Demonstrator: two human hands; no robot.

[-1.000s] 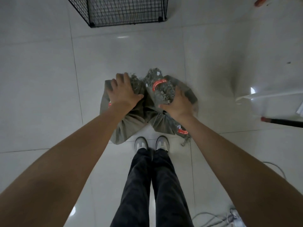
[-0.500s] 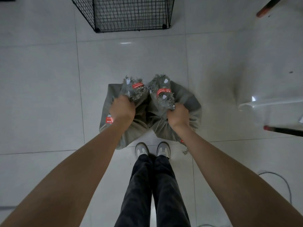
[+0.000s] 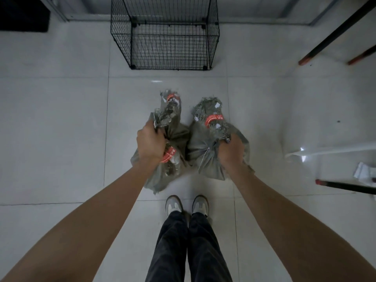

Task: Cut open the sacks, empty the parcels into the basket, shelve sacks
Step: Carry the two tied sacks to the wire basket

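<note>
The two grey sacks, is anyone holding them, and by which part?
Yes. The left hand grips the left sack by its bunched neck; the right hand grips the right sack the same way.

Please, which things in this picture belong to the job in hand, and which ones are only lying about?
For the job:
- left sack, neck gathered, red label
- right sack, beside it
- wire basket, on the floor beyond both sacks

Lying about:
- black table leg, upper right
- white papers, right edge
</note>
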